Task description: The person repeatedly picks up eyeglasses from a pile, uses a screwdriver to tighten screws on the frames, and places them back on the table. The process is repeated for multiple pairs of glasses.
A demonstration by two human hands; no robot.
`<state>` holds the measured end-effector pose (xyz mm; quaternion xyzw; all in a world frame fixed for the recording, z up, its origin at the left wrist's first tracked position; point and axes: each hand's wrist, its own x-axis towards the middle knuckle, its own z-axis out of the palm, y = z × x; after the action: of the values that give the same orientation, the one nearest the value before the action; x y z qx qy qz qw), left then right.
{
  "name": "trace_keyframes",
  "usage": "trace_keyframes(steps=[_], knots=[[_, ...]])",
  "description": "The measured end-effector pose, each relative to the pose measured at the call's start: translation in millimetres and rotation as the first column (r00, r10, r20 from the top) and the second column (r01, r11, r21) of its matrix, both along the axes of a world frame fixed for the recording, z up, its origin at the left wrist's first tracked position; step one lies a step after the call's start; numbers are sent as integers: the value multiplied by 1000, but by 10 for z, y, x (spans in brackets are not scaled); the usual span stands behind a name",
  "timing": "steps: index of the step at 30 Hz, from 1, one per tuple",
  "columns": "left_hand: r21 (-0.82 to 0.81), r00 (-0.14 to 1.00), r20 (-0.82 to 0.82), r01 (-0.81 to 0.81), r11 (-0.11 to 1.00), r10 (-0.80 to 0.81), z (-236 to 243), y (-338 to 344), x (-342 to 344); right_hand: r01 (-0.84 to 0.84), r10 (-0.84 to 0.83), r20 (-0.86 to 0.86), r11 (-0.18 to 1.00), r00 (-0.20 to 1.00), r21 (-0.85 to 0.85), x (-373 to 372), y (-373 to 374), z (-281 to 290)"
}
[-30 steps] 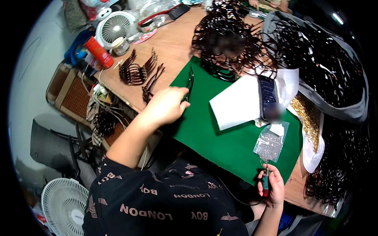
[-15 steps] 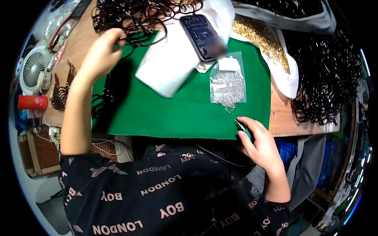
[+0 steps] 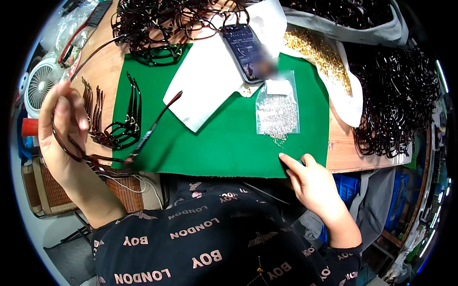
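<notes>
At the left, my left hand is raised, its fingers closed around part of a dark brown eyeglass frame. One temple of that frame reaches over the green mat. My right hand is at the mat's near right edge, index finger stretched toward a few loose silvery bits. Its other fingers are curled; whether a tool lies in them is hidden. Those bits lie at the mouth of a clear bag of tiny silvery parts.
Eyeglass frames are piled at the back; several stand on the left. A phone lies on white cloth. Gold-coloured small parts and a dark heap are at the right. A fan stands far left.
My left hand has moved left and nearer from the back pile, bringing an eyeglass frame. The pointed tool seen in my right hand earlier no longer shows; that index finger is now extended.
</notes>
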<state>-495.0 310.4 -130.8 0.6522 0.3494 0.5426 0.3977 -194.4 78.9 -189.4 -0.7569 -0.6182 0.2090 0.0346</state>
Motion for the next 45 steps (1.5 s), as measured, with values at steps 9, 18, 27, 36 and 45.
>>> trace_keyframes(steps=[9, 18, 27, 36, 45], knots=[[96, 302, 640, 881, 464, -706, -192, -236, 421, 28, -24, -63, 998, 998, 52, 19, 5, -26], [-73, 66, 994, 994, -83, -84, -1253, -877, 1077, 97, -349, -929, 928, -125, -361, -86, 159, 9], [-146, 134, 989, 966, -214, -68, -1485, -927, 1192, -24, -508, -826, 855, -244, -518, -257, 358, -14], [-152, 138, 987, 960, -234, -78, -1533, -911, 1198, -25, -567, -766, 808, -304, -588, -275, 417, -11], [-160, 142, 986, 956, -247, -89, -1541, -918, 1202, -23, -541, -789, 829, -292, -559, -262, 388, -58]])
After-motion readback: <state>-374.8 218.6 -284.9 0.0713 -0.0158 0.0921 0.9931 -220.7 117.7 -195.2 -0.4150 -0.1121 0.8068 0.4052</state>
